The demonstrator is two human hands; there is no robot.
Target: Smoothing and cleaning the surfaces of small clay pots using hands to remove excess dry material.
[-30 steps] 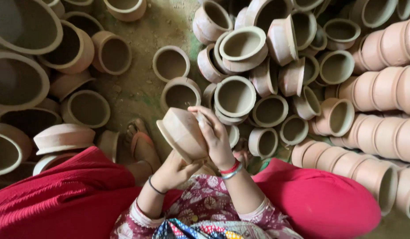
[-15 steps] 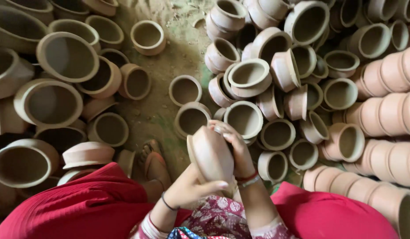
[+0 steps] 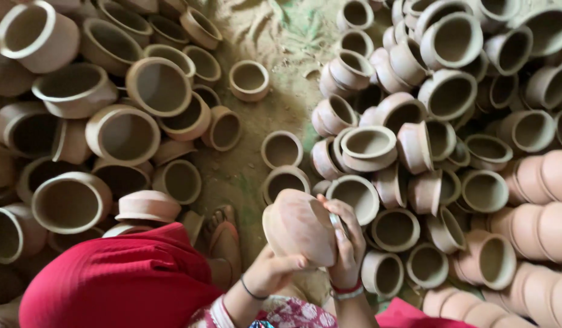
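Fingers of the right hand (image 3: 346, 243) curl over the rim of a small clay pot (image 3: 299, 226), clamped on it, while the left hand (image 3: 274, 271) grips its rounded base from below. Beyond the fingertips, piles of clay pots (image 3: 414, 140) crowd the sandy ground (image 3: 275, 36); larger pots (image 3: 120, 133) lie opposite.

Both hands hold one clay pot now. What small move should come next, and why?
Probably turn the clay pot a little further between the hands. Its rounded base faces the camera, the left hand supports it from below, and the right hand lies along its right side, so part of the surface stays hidden.
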